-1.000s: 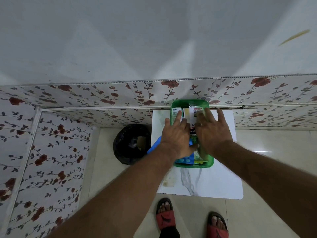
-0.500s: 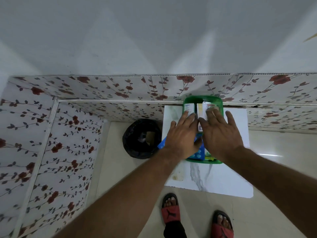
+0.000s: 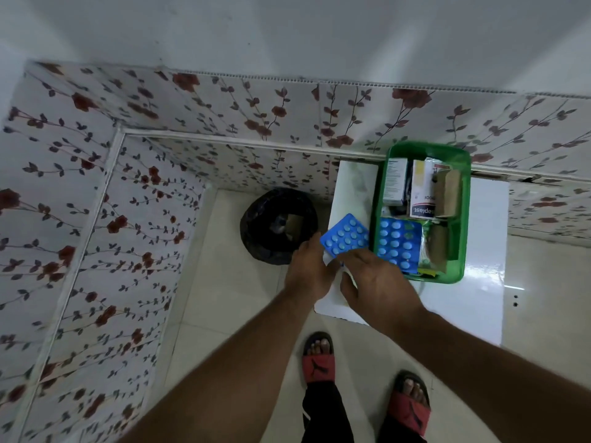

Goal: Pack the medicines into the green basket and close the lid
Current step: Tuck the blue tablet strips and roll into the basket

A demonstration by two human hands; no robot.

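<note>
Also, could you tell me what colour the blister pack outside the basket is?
Blue, with paler blue pills; the blister pack shows clearly in the head view.

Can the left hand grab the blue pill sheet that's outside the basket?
Probably yes. The left hand is already at the near edge of the blue pill sheet, which lies outside the green basket; nothing sits between them, though the right hand crowds in beside it.

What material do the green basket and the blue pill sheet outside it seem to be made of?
The green basket looks like moulded plastic, smooth and a little glossy: uniform colour, rounded corners, thin rim. The blue pill sheet beside it, at the left hand and right hand, looks like a plastic blister pack with raised round bubbles in rows; its backing cannot be seen.
</note>
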